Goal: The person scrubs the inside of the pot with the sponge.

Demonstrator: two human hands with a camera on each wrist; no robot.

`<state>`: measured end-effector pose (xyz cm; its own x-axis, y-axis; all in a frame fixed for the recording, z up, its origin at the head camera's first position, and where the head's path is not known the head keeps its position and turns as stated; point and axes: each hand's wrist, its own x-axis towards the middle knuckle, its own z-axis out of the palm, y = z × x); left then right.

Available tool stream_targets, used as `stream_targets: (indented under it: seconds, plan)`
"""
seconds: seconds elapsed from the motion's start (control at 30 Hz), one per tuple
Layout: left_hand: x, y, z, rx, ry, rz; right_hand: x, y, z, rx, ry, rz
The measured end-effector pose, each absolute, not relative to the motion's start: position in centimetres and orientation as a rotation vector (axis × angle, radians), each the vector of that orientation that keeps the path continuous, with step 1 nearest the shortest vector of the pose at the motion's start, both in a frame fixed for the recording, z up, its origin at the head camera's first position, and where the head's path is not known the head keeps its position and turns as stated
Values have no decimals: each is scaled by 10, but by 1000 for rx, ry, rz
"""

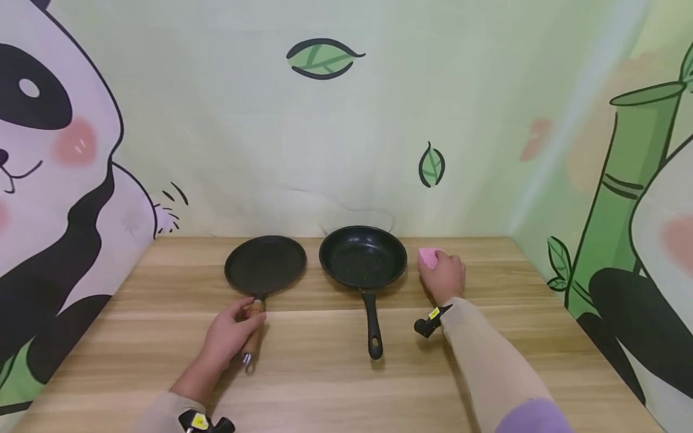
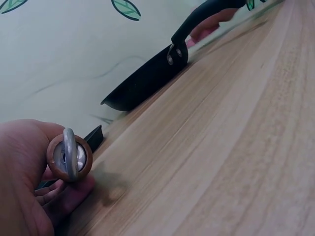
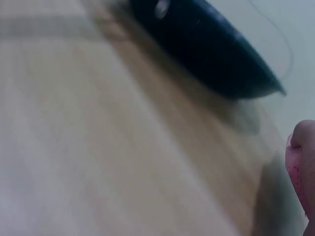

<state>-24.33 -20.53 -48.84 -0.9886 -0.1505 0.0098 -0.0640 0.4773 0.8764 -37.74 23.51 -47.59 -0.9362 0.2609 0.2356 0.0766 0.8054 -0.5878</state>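
A flat black crepe pan (image 1: 265, 264) lies on the left of the wooden table, its brown wooden handle (image 1: 252, 337) towards me. My left hand (image 1: 230, 331) grips that handle, thumb on one side and fingers on the other. The left wrist view shows the handle's end with its metal hanging ring (image 2: 70, 153) beside the palm. On the right, my right hand (image 1: 445, 276) holds a pink sponge (image 1: 428, 257). Only a strip of the sponge (image 3: 294, 169) and part of the hand (image 3: 307, 147) show at the right wrist view's edge.
Between my hands a deeper black frying pan (image 1: 363, 257) sits on the table (image 1: 319, 385), its black handle (image 1: 372, 328) pointing at me. Behind the table's back edge rises a wall (image 1: 233, 120) with painted leaves, pandas and bamboo.
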Motion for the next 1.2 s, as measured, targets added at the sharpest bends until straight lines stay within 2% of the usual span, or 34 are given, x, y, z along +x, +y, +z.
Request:
stream_targets:
  seconds: [0.23,0.53,0.93,1.2]
  plan:
    - [-240,-203,-487,196,-2624,-1523,-391,213,-444,-206,-2639,961]
    - [-240,-204,-489,201,-2621,-1543,-401,156,-413,-31,-2616,931]
    - [-243,-203,-489,203,-2628,-1473,-404,74,-420,208,-2652,795]
    - [-243,-203,-490,207,-2612,-1476,-391,24,-433,340,-2723,765]
